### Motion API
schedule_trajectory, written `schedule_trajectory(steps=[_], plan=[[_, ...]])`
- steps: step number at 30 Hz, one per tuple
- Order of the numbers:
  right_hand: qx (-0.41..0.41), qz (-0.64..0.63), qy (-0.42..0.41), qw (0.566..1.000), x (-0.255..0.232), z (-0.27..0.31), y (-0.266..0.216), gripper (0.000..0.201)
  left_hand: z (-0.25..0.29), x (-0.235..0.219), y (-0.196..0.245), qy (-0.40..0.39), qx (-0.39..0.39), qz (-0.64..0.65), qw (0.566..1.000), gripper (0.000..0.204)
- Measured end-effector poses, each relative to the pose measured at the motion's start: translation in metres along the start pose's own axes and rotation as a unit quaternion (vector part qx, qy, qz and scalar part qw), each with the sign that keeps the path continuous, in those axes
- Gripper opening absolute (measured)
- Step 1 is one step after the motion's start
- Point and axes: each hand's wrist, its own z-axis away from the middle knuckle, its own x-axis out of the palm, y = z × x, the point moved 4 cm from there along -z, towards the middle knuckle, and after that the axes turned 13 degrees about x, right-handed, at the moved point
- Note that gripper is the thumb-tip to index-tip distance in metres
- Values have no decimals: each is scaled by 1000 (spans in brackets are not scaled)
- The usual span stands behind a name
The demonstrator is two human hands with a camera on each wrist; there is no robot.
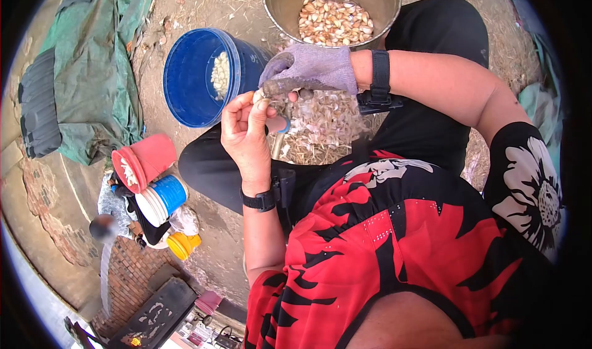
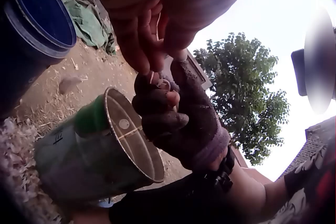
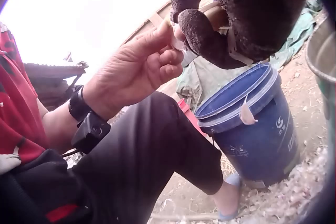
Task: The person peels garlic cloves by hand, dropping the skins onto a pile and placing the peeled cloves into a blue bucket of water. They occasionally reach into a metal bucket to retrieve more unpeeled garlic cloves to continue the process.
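Near the blue bucket, the bare left hand [image 1: 248,139] pinches a small pale garlic clove [image 1: 258,96] between thumb and fingers. Against the same clove is the right hand [image 1: 314,68], in a soiled purple glove with its fingers curled. The left wrist view has the bare hand [image 2: 173,8] above the gloved one [image 2: 181,113], their fingertips meeting. Dark, dirt-caked glove fingers [image 3: 210,37] touch the bare hand's fingertips in the right wrist view, and a pale flake [image 3: 247,113] shows below them. Fingers partly hide the clove.
A metal pot [image 1: 271,9] holds unpeeled cloves; the blue bucket [image 1: 176,77] holds white ones. Loose skins [image 1: 327,120] cover the ground between the legs. Red [image 1: 157,154], white-and-blue [image 1: 169,191] and yellow [image 1: 182,245] buckets stand left, near another person. Green sheeting [image 1: 98,71] lies beyond.
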Motion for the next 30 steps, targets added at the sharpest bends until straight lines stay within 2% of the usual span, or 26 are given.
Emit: schedule_trajectory(steps=[5, 7, 11, 13, 14, 16, 19, 23, 25, 26, 28, 29, 30], plan=[[-8, -7, -12, 1000, 2, -3, 3, 31, 1, -4, -6, -30, 29, -37, 998, 18], [-7, 17, -7, 1000, -2, -10, 11, 28, 1, -2, -5, -70, 67, -78, 992, 17], [5, 74, 15, 997, -4, -10, 11, 25, 1, -3, -8, -101, 83, -140, 981, 17], [9, 128, 34, 991, -7, -15, 15, 22, 0, 1, -4, -141, 136, -204, 959, 21], [9, 128, 34, 991, -7, -16, 15, 22, -1, 1, -2, -141, 136, -204, 959, 21], [8, 209, 38, 977, -7, -17, 15, 21, 0, 6, 1, -204, 172, -313, 911, 24], [56, 215, 53, 974, -5, -15, 18, 21, 3, 8, -2, -206, 135, -311, 918, 29], [103, 193, 28, 975, -6, -11, 21, 22, 6, 9, 3, -220, 143, -321, 910, 29], [143, -16, -56, 988, -4, -10, 24, 23, 8, 4, -1, -179, 92, -190, 961, 26], [141, -14, -56, 988, -5, -11, 24, 23, 8, 5, 1, -178, 94, -191, 961, 26], [146, -78, -103, 981, -4, -12, 24, 24, 10, 5, 3, -113, 44, -80, 989, 20], [145, -77, -103, 981, -4, -13, 23, 24, 11, 5, 2, -113, 44, -81, 989, 20], [140, -73, -94, 983, -4, -13, 22, 25, 13, 3, -3, -76, 15, -38, 996, 18]])
